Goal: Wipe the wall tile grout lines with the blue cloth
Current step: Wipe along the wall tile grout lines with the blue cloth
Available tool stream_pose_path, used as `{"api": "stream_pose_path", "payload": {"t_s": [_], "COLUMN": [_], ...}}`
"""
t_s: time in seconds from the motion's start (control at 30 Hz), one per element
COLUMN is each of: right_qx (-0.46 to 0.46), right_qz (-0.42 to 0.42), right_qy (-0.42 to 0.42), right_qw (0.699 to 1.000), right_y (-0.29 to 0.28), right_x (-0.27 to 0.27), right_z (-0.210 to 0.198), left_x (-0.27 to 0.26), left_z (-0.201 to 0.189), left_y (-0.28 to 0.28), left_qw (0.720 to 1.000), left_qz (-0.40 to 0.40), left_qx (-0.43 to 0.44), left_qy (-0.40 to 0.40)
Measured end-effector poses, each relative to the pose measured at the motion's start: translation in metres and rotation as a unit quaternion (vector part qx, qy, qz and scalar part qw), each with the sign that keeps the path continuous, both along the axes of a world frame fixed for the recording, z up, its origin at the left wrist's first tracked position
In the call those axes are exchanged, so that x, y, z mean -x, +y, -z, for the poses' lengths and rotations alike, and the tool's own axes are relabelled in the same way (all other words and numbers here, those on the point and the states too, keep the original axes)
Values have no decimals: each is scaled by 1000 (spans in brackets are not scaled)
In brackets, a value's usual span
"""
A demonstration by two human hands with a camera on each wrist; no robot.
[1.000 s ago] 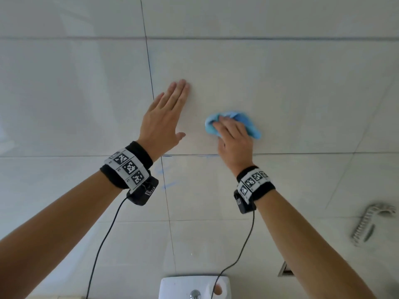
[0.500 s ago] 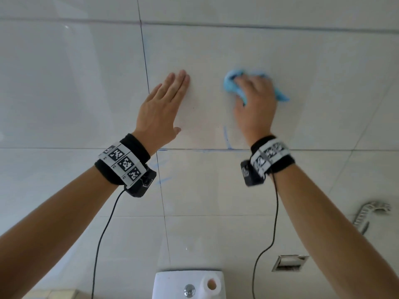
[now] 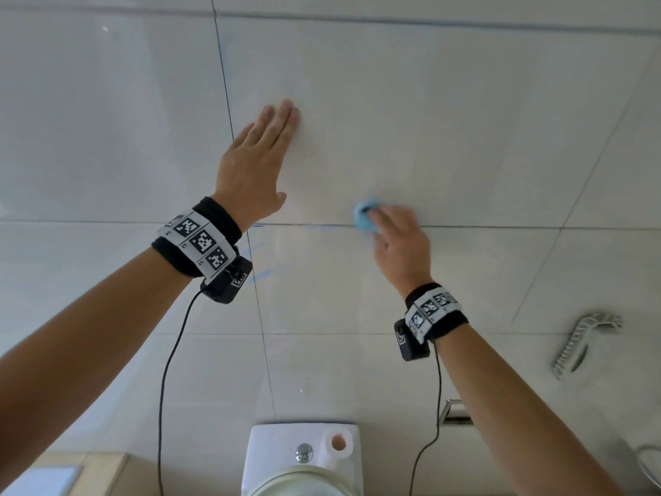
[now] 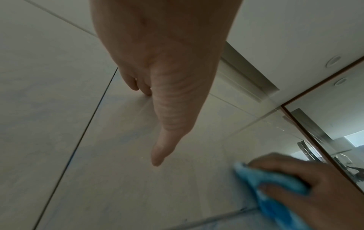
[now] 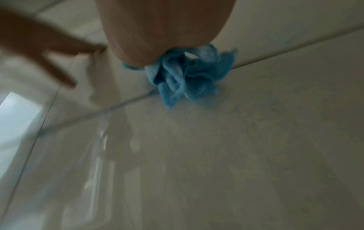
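My right hand (image 3: 397,238) holds the bunched blue cloth (image 3: 363,216) against the wall, right on the horizontal grout line (image 3: 483,227). The right wrist view shows the crumpled cloth (image 5: 189,74) pressed under the heel of that hand across the grout line (image 5: 275,54). My left hand (image 3: 261,155) lies flat on the white tile with fingers straight, just right of the vertical grout line (image 3: 223,77). In the left wrist view the left thumb (image 4: 167,124) points out and the right hand grips the cloth (image 4: 275,186) at lower right. Faint blue marks (image 3: 264,273) show near the grout crossing.
A white toilet tank (image 3: 279,445) with a flush button and a toilet paper roll (image 3: 338,443) stands below. A metal hose fitting (image 3: 586,338) hangs at the right, and a small recessed metal holder (image 3: 456,413) sits low on the wall.
My right hand has swept the cloth down from the upper tile to the horizontal grout line. The left hand stays flat in the same spot on the wall.
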State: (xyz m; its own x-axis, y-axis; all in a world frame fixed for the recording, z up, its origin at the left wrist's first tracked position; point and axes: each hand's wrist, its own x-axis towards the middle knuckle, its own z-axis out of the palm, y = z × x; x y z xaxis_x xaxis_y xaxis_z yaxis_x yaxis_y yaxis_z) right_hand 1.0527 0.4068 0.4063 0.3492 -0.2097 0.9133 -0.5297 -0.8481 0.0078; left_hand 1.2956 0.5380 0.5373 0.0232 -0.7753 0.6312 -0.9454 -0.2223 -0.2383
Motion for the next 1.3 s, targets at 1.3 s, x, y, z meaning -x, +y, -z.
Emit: {"api": "stream_pose_path", "payload": {"t_s": [1.3], "right_qx": [-90], "right_qz": [156], "right_qy": [-120], "right_qw": [976], "right_y": [-15], "right_x": [39], "right_z": [41], "left_x": [8], "left_z": [80], "left_y": [-8], "left_qw": [996], "left_qz": [91], "left_qx": [-11], "left_qy": [4]}}
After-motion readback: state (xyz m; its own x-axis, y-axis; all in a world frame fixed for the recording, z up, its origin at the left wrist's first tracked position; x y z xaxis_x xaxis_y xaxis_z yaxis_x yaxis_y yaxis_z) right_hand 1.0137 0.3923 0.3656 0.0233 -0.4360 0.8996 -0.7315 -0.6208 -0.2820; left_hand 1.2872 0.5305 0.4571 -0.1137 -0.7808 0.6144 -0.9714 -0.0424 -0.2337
